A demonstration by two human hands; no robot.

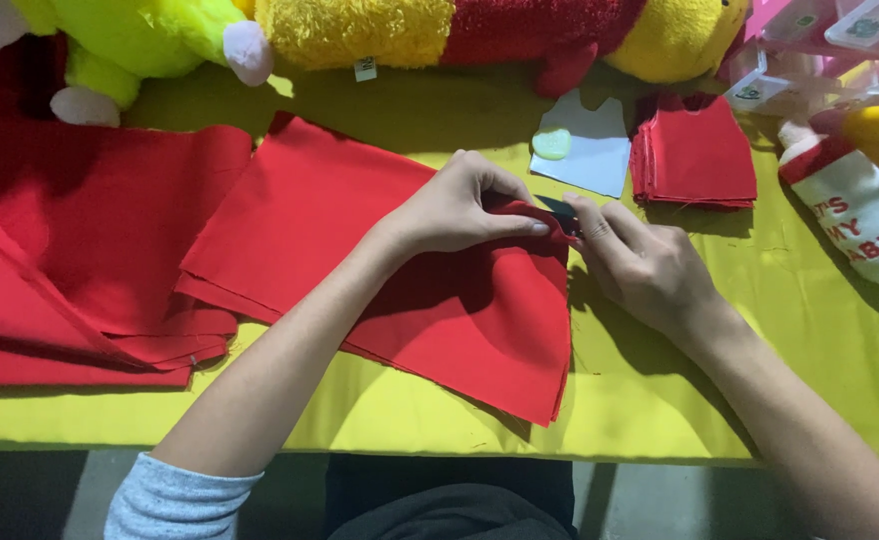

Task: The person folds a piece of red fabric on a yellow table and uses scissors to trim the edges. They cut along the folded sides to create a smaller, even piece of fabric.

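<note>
Currently left hand [460, 205] fingers pinch folded red fabric sheet [410, 270]; right hand [640, 262] fingers grip small black tool [560, 212]; white paper pattern [595, 145] behind.

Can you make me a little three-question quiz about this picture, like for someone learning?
1. True or false: the left hand presses on red cloth.
2. What lies just left of the stack of cut red pieces? A) a white paper shape B) a blue cup C) a book
3. What colour is the table cover?

Key
1. True; its fingers pinch the cloth's upper right edge, next to the right hand, which holds a small dark thing.
2. A, the white paper shape.
3. Yellow-green.
</note>
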